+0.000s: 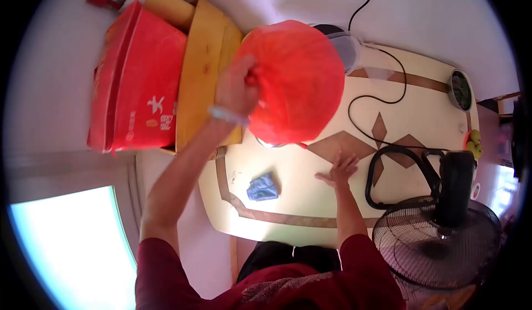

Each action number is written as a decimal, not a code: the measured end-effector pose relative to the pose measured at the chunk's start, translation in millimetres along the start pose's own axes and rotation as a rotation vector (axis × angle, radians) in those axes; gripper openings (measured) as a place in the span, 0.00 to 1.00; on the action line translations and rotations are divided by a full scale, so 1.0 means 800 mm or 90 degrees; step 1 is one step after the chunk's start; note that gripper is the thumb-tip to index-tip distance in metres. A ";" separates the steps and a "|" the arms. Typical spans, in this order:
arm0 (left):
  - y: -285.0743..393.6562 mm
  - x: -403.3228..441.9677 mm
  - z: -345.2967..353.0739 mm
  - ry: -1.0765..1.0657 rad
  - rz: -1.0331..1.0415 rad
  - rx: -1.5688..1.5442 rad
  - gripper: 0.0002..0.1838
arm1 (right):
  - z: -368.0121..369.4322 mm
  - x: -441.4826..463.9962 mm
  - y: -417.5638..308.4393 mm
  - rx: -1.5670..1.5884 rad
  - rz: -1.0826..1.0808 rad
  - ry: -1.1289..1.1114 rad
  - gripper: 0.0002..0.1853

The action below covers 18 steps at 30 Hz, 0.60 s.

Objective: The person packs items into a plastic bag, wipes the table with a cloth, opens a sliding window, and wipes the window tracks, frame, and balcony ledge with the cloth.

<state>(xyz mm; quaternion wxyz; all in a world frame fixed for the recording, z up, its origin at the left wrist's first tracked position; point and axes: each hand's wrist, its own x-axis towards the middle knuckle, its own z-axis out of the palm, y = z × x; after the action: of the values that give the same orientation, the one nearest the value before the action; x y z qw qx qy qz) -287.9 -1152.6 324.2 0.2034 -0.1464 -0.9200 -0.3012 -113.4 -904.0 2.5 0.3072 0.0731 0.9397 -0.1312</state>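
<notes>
My left hand (238, 88) is closed around the gathered neck of a full, rounded red plastic bag (302, 82), held over the far side of the table (307, 196). What the bag contains is hidden. With its fingers spread, my right hand (339, 170) is over the table beside a brown diamond inlay, holding nothing. A folded blue cloth (262, 188) lies nearer to me, left of that hand. Behind the bag, a clear plastic container (347, 52) is partly covered.
Red box (147, 82) and yellow box (206, 66) stand at the left. A black fan (438, 240) occupies the right front, its cable (377, 97) crossing the table. A bowl (460, 90) and yellow-green fruit (475, 143) sit along the right edge.
</notes>
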 end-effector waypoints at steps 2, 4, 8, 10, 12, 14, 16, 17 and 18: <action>-0.055 0.046 0.031 -0.036 -0.036 0.060 0.10 | 0.014 0.000 0.002 0.006 -0.027 0.049 0.68; -0.099 0.076 0.068 -0.065 -0.089 0.073 0.09 | 0.013 -0.004 0.003 0.002 -0.024 0.046 0.68; -0.188 0.111 0.120 -0.089 -0.076 0.149 0.09 | 0.006 0.002 -0.001 0.010 -0.027 0.062 0.68; -0.207 0.134 0.126 -0.160 -0.092 0.226 0.10 | 0.010 0.000 0.000 0.019 -0.045 0.089 0.68; -0.211 0.150 0.141 -0.218 -0.082 0.284 0.11 | 0.010 0.001 0.001 0.016 -0.047 0.093 0.68; -0.216 0.154 0.160 -0.232 -0.078 0.320 0.12 | 0.009 0.000 0.001 0.013 -0.046 0.090 0.68; -0.235 0.146 0.191 -0.198 -0.078 0.336 0.14 | 0.010 0.002 0.000 0.013 -0.043 0.087 0.68; -0.244 0.137 0.202 -0.212 -0.110 0.345 0.14 | 0.009 0.003 0.001 0.015 -0.045 0.089 0.67; -0.255 0.126 0.210 -0.226 -0.141 0.355 0.15 | 0.009 0.002 0.001 0.018 -0.048 0.091 0.67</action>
<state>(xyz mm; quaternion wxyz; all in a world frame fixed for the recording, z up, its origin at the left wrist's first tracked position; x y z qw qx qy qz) -504.1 -1192.8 146.5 0.0382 -0.0344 -0.9983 -0.0282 -110.2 -905.0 -4.5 0.2331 0.0512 0.9594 -0.1504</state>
